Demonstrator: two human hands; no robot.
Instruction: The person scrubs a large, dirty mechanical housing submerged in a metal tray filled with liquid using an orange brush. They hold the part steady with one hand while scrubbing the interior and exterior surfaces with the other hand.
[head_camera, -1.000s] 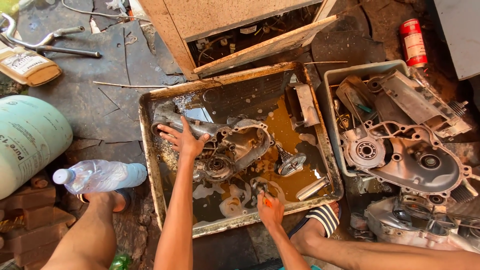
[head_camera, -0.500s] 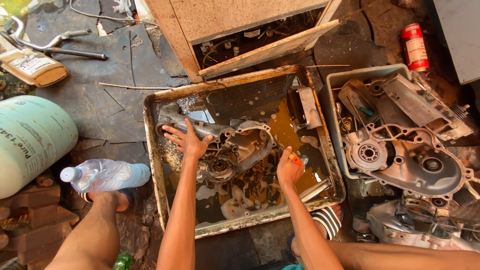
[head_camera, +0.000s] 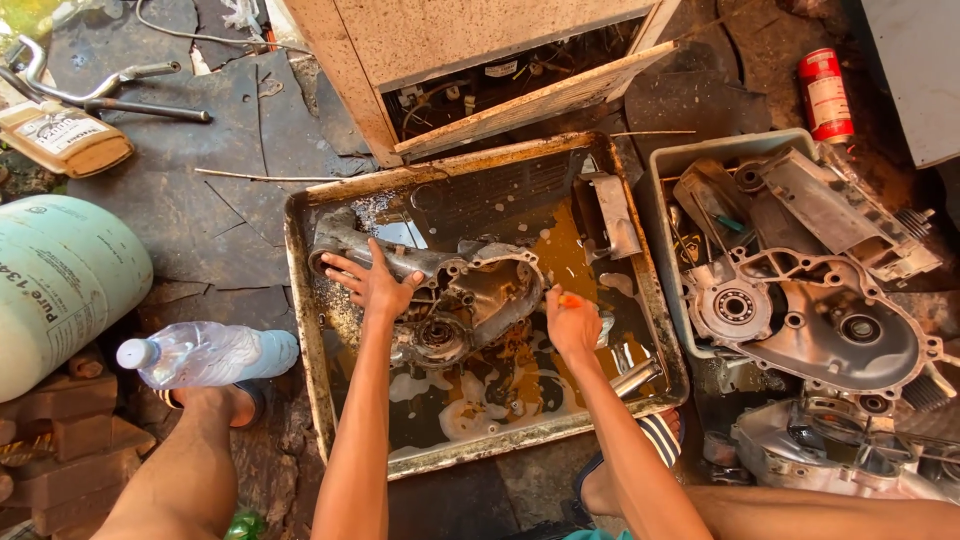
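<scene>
1. An engine casing (head_camera: 455, 300), grimy and dark, is seen lying in a metal tray (head_camera: 300, 300) of brown, foamy liquid; it is wet and part-washed, with dirt left in its recesses, so the cleaning is judged under way and not finished.
2. The casing's long arm is pressed down by the left hand (head_camera: 375, 285); its fingers are spread flat on the metal, clamped on nothing.
3. A small orange-tipped tool (head_camera: 568, 299) is held by the right hand (head_camera: 575, 325), just beside the casing's right edge; the fingers are curled shut around it.
4. Other small metal parts (head_camera: 635, 375) are left in the liquid, unwashed as far as can be told.
5. Outward, a grey bin (head_camera: 660, 175) of further casings is seen to the right; a plastic bottle (head_camera: 205, 352) and a pale gas cylinder (head_camera: 60, 280) lie to the left.
</scene>
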